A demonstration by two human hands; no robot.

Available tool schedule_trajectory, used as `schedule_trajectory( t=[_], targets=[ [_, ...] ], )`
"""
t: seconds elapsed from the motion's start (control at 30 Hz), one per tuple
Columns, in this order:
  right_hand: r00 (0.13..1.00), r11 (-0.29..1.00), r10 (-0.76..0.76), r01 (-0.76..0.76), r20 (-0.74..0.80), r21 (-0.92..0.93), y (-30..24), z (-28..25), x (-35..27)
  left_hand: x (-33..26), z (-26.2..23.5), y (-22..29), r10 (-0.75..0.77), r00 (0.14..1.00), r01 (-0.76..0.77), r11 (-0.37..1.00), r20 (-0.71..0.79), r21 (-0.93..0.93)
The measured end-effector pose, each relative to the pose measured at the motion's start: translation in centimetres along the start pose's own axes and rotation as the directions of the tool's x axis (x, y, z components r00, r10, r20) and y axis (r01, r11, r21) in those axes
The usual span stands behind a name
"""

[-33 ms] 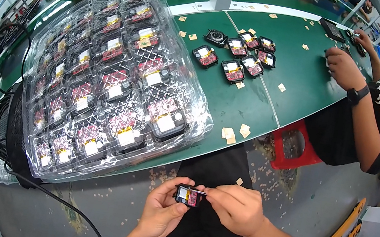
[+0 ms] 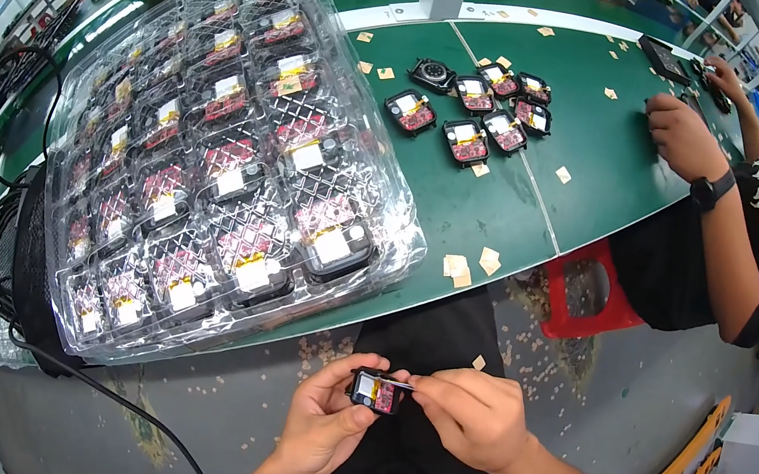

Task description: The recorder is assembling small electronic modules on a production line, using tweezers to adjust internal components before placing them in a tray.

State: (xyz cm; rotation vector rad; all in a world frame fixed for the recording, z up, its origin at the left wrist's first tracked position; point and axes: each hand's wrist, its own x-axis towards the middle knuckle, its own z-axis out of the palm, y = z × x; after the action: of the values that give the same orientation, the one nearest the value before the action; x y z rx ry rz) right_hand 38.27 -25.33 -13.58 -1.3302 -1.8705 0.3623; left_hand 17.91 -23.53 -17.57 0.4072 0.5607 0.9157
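Over my lap, my left hand (image 2: 325, 420) grips an open black smartwatch case (image 2: 375, 394) by its edges, thumb at the lower side. Inside it show a white battery-like block, yellow tape and a red circuit board. From the right, my right hand (image 2: 474, 419) pinches a thin metal tool (image 2: 398, 384) that looks like tweezers. The tool lies across the upper part of the case; its exact point of contact is too small to make out.
Stacked clear plastic trays (image 2: 386, 284) with several similar cases cover the table's left. More open watch cases (image 2: 467, 143) lie on the green table (image 2: 467, 202), among small tan paper pieces (image 2: 457, 271). A co-worker's hand (image 2: 686, 139) and red stool (image 2: 593, 320) are at right.
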Motion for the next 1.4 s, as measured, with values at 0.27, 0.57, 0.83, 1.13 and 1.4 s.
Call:
schedule_trajectory(
  t=[0.27, 0.57, 0.83, 1.13, 1.4],
  targets=[
    [0.999, 0.999, 0.032, -0.031, 0.028, -0.037, 0.1, 0.1, -0.1, 0.1, 0.1, -0.1, 0.016, 1.000, -0.016, 0.999, 0.003, 0.039],
    [0.998, 0.972, -0.066, 0.066, 0.010, -0.225, 0.1, 0.7, -0.6, -0.3, 0.6, 0.2, 0.001, 0.999, -0.001, 1.000, -0.043, 0.003],
    [1.000, 0.997, -0.013, 0.013, -0.010, -0.075, 0.3, 0.5, -0.5, -0.1, 0.8, 0.2, 0.015, 1.000, -0.015, 1.000, -0.024, -0.003],
    [0.998, 0.980, -0.058, 0.055, -0.015, -0.191, 0.4, 0.9, -1.0, -0.2, 0.9, 0.0, -0.023, 0.998, 0.023, 1.000, -0.056, -0.010],
    [0.995, 0.987, -0.099, 0.103, 0.032, -0.123, 0.2, 0.5, 0.1, -0.9, 0.3, 0.2, 0.112, 0.994, -0.110, 0.989, -0.013, 0.100]
  ],
)
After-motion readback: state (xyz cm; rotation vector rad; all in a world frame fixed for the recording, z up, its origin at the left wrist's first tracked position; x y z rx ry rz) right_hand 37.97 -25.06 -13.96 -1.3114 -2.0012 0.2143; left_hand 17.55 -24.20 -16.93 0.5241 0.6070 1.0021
